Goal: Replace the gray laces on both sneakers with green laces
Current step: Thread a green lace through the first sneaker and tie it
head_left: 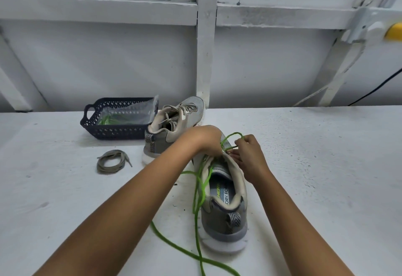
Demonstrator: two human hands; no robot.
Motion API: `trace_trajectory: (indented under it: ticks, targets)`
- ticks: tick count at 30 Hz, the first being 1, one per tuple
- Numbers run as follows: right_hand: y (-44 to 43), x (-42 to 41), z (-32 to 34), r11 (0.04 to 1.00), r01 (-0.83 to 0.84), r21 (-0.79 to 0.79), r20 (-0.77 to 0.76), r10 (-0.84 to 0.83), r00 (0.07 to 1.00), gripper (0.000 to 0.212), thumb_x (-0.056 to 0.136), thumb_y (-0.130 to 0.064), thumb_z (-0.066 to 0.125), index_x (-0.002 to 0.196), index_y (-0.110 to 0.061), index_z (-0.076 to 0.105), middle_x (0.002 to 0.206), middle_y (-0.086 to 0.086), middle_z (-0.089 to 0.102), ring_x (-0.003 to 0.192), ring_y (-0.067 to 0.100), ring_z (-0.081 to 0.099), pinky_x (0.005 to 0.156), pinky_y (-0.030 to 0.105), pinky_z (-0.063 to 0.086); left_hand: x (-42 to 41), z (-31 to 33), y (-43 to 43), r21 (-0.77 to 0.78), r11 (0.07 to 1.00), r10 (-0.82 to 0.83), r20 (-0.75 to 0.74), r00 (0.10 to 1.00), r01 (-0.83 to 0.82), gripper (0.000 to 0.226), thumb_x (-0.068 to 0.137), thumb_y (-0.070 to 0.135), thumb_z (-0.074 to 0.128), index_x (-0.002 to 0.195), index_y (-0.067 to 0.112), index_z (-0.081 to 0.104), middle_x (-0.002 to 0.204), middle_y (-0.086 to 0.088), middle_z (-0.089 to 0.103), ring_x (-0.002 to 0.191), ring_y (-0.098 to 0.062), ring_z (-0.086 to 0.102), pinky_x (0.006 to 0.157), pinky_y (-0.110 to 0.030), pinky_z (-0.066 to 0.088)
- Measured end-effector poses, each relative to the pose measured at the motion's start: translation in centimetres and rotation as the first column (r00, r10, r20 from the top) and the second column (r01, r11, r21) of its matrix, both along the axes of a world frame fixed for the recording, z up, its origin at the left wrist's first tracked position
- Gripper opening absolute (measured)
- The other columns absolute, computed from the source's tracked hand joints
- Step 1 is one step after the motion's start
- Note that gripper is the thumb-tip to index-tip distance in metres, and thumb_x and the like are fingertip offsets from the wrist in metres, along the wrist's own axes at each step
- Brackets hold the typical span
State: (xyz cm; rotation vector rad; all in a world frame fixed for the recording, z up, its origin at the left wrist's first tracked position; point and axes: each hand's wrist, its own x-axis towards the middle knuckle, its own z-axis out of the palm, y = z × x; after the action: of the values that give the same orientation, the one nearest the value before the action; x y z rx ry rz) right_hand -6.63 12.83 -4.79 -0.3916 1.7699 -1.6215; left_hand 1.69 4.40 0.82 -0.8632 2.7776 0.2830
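Nearby lie basket, gray lace; right hand pinches green lace, left hand unclear.

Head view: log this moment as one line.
left hand: on near sneaker, grip hidden | right hand: pinches green lace | far sneaker: gray-laced | loose gray lace: on table

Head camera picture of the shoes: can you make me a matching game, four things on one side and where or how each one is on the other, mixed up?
Things:
1. dark blue plastic basket
2. coiled gray shoelace
3. long bright green shoelace
4. far gray mesh sneaker

Places or states:
A. pinched by the right hand
B. lying by itself on the white table
C. holds a clear bag
D. laced in pale gray

Pairs: 1-C, 2-B, 3-A, 4-D
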Motion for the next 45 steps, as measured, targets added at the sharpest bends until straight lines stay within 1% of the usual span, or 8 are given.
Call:
trace_trajectory:
  ticks: [7,14,17,24,29,32,36,45]
  targets:
    - [0.0,-0.5,-0.1,1.0,-0.025,-0.01,0.068,0.025,0.997,0.01,0.09,-0.005,0.041,0.083,-0.011,0.043,0.069,0.013,0.054,0.062,0.022,0.05,0.057,0.026,0.043,0.6,-0.8,-1.2,0.212,0.977,0.076,-0.205,0.976,-0.032,0.013,0.082,0.016,0.059,0.07,0.015,0.061,0.066,-0.003,0.054,0.063,-0.019,0.047,0.058,-0.024,0.037]
    - [-0.1,-0.8,0.0,0.992,-0.12,0.039,0.047,0.118,0.992,0.005,0.09,-0.003,0.046,0.086,-0.004,0.05,0.073,0.012,0.051,0.059,0.018,0.044,0.049,0.018,0.037,6.1,1.1,-0.7,0.62,0.755,0.168,-0.498,0.851,0.214,0.008,0.075,0.031,0.07,0.07,0.026,0.073,0.069,0.015,0.066,0.069,0.002,0.055,0.07,-0.021,0.038]
    - [-0.2,-0.8,0.0,0.992,-0.118,0.036,0.054,0.116,0.992,0.01,0.09,-0.002,0.044,0.084,-0.005,0.051,0.071,0.012,0.052,0.06,0.018,0.046,0.052,0.019,0.038,7.7,1.2,0.0,0.66,0.681,0.156,-0.555,0.817,0.319,0.008,0.074,0.029,0.068,0.072,0.024,0.074,0.079,0.003,0.068,0.083,-0.011,0.059,0.083,-0.027,0.043]
    - [-0.1,-0.7,0.1,0.993,-0.108,0.043,0.066,0.105,0.992,0.01,0.091,-0.005,0.045,0.087,-0.005,0.054,0.072,0.011,0.058,0.063,0.019,0.054,0.052,0.018,0.044,9.5,1.6,2.0,0.675,0.579,0.074,-0.602,0.795,0.457,0.011,0.078,0.015,0.069,0.075,0.023,0.075,0.076,0.014,0.061,0.076,-0.006,0.054,0.074,-0.017,0.041]
    - [0.1,-0.6,0.0,0.992,-0.126,0.019,0.053,0.125,0.991,0.012,0.092,-0.005,0.044,0.089,-0.005,0.056,0.076,0.013,0.057,0.067,0.019,0.054,0.059,0.021,0.045,9.8,1.8,2.8,0.658,0.616,0.016,-0.561,0.828,0.433,0.007,0.082,0.005,0.067,0.082,0.006,0.074,0.073,0.015,0.059,0.071,-0.003,0.053,0.068,-0.014,0.04]
    - [0.5,-0.7,0.3,0.982,-0.187,-0.004,0.032,0.187,0.982,0.015,0.094,-0.009,0.045,0.086,-0.009,0.057,0.081,0.013,0.057,0.071,0.018,0.056,0.063,0.02,0.047,9.8,1.8,3.3,0.622,0.696,-0.074,-0.435,0.897,0.359,0.014,0.083,0.024,0.062,0.085,0.028,0.075,0.071,0.007,0.062,0.067,-0.019,0.052,0.063,-0.033,0.04]
    - [1.1,-1.0,0.5,0.968,-0.249,-0.021,0.008,0.249,0.969,0.016,0.095,-0.011,0.046,0.086,-0.011,0.059,0.093,0.018,0.059,0.083,0.022,0.059,0.075,0.023,0.051,9.0,1.6,4.1,0.471,0.866,-0.075,-0.206,0.976,0.166,0.024,0.09,0.018,0.053,0.097,0.031,0.072,0.05,0.015,0.054,0.046,-0.002,0.045,0.051,-0.017,0.038]
    - [1.7,-1.0,0.4,0.969,-0.243,-0.048,0.012,0.244,0.97,0.019,0.095,-0.009,0.043,0.085,-0.009,0.059,0.096,0.019,0.061,0.092,0.023,0.061,0.089,0.03,0.05,9.2,1.5,5.1,0.124,0.991,-0.036,-0.14,0.989,0.054,0.028,0.085,0.018,0.053,0.103,0.037,0.064,0.069,0.016,0.045,0.07,-0.005,0.048,0.058,-0.021,0.035]
